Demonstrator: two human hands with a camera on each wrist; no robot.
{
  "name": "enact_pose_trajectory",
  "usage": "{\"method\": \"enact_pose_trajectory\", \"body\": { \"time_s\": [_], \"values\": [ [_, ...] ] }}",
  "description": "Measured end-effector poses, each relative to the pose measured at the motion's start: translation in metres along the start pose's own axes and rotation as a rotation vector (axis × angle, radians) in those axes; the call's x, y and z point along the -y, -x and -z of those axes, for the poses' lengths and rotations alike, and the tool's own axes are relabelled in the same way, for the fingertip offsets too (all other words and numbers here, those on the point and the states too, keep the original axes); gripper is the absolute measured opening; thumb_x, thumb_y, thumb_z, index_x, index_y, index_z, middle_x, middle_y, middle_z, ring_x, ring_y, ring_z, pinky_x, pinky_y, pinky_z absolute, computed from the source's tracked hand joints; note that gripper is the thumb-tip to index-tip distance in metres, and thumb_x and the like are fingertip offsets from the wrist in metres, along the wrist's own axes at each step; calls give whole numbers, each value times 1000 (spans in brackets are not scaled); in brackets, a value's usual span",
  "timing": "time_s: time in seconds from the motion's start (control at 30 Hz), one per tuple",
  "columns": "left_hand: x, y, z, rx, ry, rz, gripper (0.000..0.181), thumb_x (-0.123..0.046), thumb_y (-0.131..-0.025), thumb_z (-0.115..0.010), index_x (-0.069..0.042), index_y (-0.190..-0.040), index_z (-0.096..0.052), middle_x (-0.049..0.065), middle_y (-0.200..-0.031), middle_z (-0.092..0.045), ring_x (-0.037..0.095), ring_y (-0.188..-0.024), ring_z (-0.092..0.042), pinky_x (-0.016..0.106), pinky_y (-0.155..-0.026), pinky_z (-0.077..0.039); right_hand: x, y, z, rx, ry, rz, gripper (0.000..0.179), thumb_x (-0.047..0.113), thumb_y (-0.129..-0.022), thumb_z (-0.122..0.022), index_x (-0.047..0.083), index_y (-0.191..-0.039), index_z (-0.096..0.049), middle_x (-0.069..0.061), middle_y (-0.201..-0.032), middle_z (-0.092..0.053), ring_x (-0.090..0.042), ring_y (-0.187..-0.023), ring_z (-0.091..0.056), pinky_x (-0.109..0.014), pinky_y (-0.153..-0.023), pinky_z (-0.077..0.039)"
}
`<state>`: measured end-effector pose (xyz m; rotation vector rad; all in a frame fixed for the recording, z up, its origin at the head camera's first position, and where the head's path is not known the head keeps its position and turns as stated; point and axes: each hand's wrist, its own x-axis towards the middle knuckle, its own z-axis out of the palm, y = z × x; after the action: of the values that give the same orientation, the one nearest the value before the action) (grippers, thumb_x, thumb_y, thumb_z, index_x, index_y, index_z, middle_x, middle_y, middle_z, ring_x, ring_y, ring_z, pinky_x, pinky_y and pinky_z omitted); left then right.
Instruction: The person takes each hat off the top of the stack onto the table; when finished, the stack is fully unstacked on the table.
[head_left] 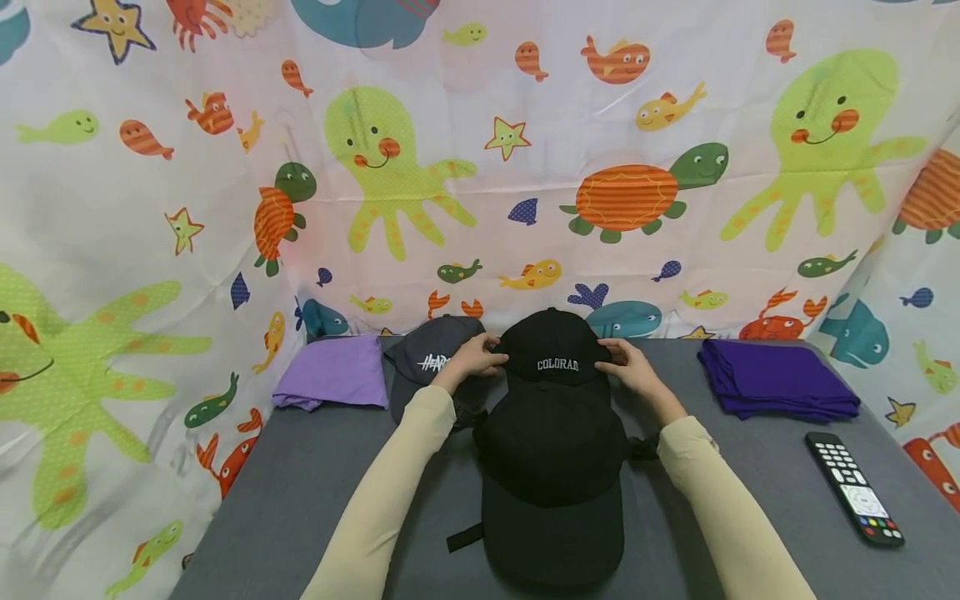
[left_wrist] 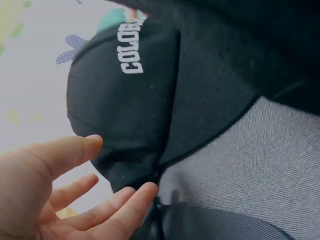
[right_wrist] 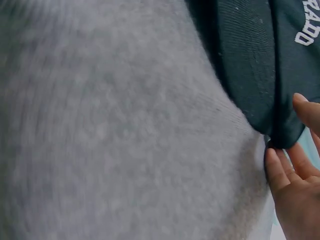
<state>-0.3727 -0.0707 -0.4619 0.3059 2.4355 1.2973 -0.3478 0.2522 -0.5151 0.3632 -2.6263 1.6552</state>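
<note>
A black cap with white "COLORADO" lettering [head_left: 551, 346] stands at the back middle of the table, its brim partly hidden by a plain black cap [head_left: 551, 450] in front. My left hand [head_left: 476, 362] is at its left side; in the left wrist view the fingers are extended, fingertips near its lower edge and thumb spread apart. On the other side my right hand [head_left: 633, 371] holds the lettered cap's edge. In the right wrist view its thumb lies over the crown's side and the fingers [right_wrist: 285, 170] reach beneath. A dark grey cap [head_left: 427, 354] with white lettering sits beside my left hand.
A folded lilac cloth [head_left: 333, 375] lies at the back left. At the back right is a folded dark purple cloth [head_left: 776, 379], with a black remote control [head_left: 855, 487] in front of it. A curtain printed with sea animals [head_left: 480, 208] hangs behind the grey table [head_left: 300, 500].
</note>
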Motion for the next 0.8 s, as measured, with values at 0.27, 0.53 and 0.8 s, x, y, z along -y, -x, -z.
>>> {"method": "enact_pose_trajectory", "body": {
  "time_s": [0.27,0.53,0.8],
  "values": [
    [-7,37,7,-12,74,-174,44,-15,-94,-54,5,-132,-42,23,-108,-58,38,-96,-61,41,-82,-51,6,14,11,58,3,-14,54,15,-93,-58,-3,-139,-34,-31,-139,-33,-47,-127,-34,-56,-102,-31],
    [19,40,-2,-158,-56,-272,38,-19,-93,-57,-2,-127,-52,14,-107,-64,26,-91,-62,34,-76,-51,11,29,17,59,10,25,52,15,-93,-57,-5,-136,-36,-31,-136,-37,-48,-124,-37,-57,-100,-33],
    [30,60,-10,-251,-22,-371,32,-21,-93,-58,-8,-121,-57,10,-103,-65,21,-85,-63,32,-75,-51,18,43,18,40,41,100,48,18,-93,-57,-4,-133,-41,-30,-134,-42,-46,-123,-40,-57,-99,-34]
  ]
}}
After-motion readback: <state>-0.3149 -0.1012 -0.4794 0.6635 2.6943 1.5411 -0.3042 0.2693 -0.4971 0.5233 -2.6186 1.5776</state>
